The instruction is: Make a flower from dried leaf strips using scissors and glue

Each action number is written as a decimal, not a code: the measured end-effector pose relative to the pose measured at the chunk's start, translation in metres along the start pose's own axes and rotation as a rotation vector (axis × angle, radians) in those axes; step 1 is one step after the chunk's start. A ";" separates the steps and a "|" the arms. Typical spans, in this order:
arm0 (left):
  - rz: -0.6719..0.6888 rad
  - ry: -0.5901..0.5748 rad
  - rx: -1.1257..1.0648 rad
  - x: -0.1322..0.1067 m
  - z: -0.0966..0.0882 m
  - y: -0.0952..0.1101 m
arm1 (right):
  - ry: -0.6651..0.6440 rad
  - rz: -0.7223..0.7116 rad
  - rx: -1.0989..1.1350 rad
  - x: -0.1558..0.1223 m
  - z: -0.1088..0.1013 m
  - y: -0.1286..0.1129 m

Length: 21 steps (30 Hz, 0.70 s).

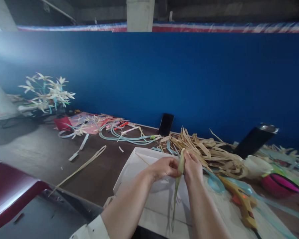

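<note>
Fingers (173, 171) of the left hand (164, 167) and right hand (193, 168) pinch shut on the top of a pale green narrow leaf strip (181, 162), which hangs down between the wrists. Behind them a deep blue wall (164, 73) bounds the dark brown table (40, 149), and bare tabletop lies open to their left. Beneath them lies a white flat cardboard sheet (137, 172), its far edge just beyond. To their right a heap of dried straw-coloured leaf strips (211, 151) crowds close, and nearer the person lies a yellow plastic glue gun (243, 200).
</note>
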<state>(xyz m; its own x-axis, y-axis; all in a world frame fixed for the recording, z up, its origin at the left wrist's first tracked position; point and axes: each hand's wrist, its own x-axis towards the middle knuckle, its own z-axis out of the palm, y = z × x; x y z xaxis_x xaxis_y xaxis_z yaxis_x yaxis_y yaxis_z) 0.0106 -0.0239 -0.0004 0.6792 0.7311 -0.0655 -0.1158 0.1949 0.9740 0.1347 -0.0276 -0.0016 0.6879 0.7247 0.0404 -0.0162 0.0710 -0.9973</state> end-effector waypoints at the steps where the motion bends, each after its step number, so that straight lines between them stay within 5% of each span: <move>1: -0.003 0.002 0.020 0.000 0.002 0.000 | 0.020 -0.028 -0.052 0.001 -0.002 -0.001; 7: 0.069 -0.060 0.013 -0.004 0.003 0.007 | 0.077 -0.273 -0.324 0.010 -0.009 0.001; 12: 0.059 -0.101 -0.056 -0.010 0.002 0.016 | -0.023 -0.084 -0.156 0.003 -0.009 -0.009; 16: 0.054 -0.013 -0.046 -0.009 0.004 0.016 | -0.097 0.132 0.079 -0.006 -0.005 -0.019; 21: 0.030 0.223 -0.004 0.003 0.001 0.008 | -0.131 -0.092 -0.057 -0.010 0.000 -0.017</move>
<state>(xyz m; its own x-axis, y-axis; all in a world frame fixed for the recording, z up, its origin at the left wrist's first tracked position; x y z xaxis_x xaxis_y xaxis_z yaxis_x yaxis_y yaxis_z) 0.0124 -0.0212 0.0070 0.4986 0.8628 -0.0830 -0.1365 0.1727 0.9755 0.1286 -0.0361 0.0149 0.5839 0.8005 0.1351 0.0857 0.1047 -0.9908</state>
